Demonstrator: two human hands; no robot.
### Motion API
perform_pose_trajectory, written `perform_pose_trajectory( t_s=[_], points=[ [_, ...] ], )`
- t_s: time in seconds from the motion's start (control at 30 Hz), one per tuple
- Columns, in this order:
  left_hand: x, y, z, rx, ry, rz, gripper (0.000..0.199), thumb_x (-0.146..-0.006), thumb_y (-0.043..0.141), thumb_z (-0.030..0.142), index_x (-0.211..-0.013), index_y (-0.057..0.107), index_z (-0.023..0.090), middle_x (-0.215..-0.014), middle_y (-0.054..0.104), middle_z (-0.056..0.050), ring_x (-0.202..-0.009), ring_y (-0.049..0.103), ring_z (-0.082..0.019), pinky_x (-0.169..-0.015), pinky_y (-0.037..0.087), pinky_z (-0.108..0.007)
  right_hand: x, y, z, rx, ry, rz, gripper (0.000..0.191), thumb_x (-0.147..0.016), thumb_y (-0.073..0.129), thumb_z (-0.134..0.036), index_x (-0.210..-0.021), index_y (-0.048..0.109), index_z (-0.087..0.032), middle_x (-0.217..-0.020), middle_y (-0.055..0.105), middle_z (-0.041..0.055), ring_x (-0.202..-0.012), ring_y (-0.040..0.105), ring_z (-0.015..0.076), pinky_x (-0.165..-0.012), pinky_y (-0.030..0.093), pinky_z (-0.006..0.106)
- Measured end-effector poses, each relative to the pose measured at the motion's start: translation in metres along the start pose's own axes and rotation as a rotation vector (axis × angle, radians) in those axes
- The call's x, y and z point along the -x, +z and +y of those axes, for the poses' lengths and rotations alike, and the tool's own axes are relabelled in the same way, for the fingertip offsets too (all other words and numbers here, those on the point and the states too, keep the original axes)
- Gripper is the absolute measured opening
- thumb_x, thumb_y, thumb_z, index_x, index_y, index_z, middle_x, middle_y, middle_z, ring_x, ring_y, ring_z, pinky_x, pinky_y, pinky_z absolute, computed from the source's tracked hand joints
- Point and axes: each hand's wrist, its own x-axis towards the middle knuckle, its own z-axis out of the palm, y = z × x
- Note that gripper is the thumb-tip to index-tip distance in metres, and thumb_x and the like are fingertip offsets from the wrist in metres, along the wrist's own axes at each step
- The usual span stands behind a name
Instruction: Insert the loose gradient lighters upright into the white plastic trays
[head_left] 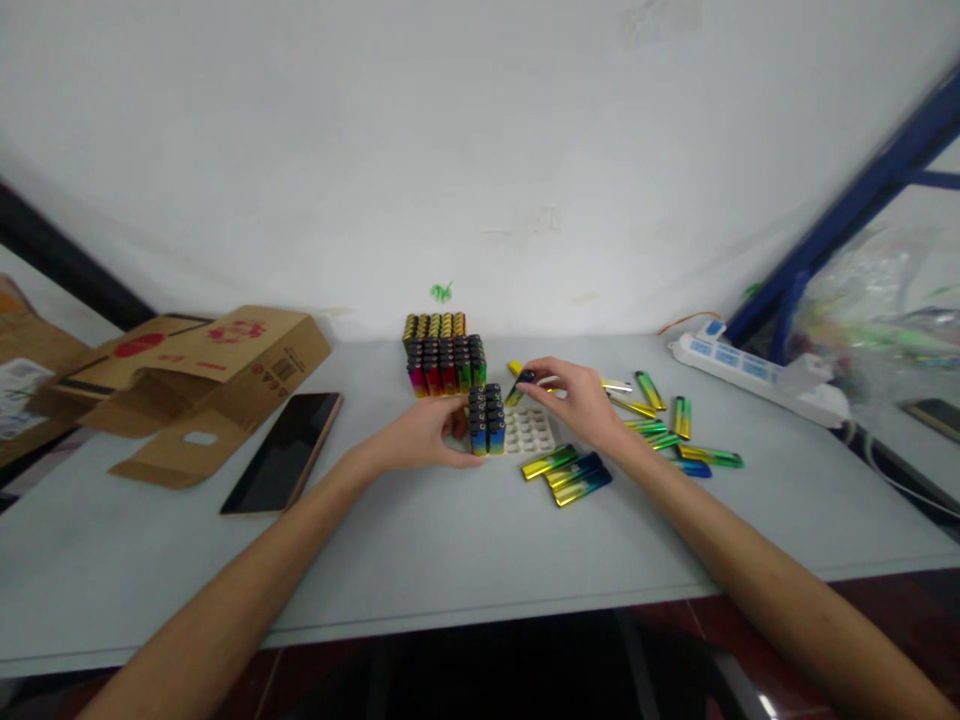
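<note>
A white tray with round holes lies on the table, its left part filled with upright lighters that have black tops and blue bodies. My left hand grips the tray's left end, thumb at the front corner and the other fingers partly hidden beside the lighters. Over the tray's back right part, my right hand pinches a single lighter, which is tilted, between thumb and fingers. Just in front of the tray are several loose metallic lighters, lying flat in yellow, green and blue.
More loose lighters are scattered right of my right forearm. Behind the tray stand packed blocks of upright lighters. A dark phone or tablet and an opened cardboard box are at left. A white power strip lies at right.
</note>
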Motion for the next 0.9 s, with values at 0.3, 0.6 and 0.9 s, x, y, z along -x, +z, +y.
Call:
perform_pose_trajectory(
  t_s=[0.3,0.6,0.9],
  points=[
    [-0.001,0.001,-0.003,-0.026,0.004,-0.002,0.048,-0.075,0.089,0.053,-0.101,0.068,0.019,-0.086,0.069,0.000,-0.078,0.065,-0.021,-0.066,0.047,-0.029,0.005,0.008,0.000,-0.036,-0.027,-0.018,0.025,-0.099,0.076,-0.043,-0.114,0.081,-0.023,-0.102,0.084,0.0078,-0.087,0.078,0.0231,-0.084,0.068,0.040],
    [0.000,0.000,0.001,-0.065,-0.008,0.007,0.048,-0.075,0.088,0.056,-0.098,0.067,0.019,-0.084,0.068,0.000,-0.076,0.063,-0.021,-0.067,0.045,-0.030,0.000,0.010,-0.004,0.064,-0.107,-0.026,0.020,-0.103,0.073,-0.038,-0.116,0.081,-0.026,-0.108,0.083,0.0090,-0.093,0.078,0.0261,-0.092,0.065,0.043],
    [0.000,0.000,0.002,-0.064,0.000,0.008,0.050,-0.076,0.087,0.058,-0.101,0.067,0.019,-0.086,0.069,-0.001,-0.077,0.063,-0.021,-0.067,0.045,-0.030,0.003,0.013,-0.003,0.109,-0.192,-0.081,0.023,-0.108,0.067,-0.035,-0.123,0.077,-0.021,-0.111,0.082,0.0099,-0.093,0.078,0.0229,-0.090,0.066,0.039]
  ],
)
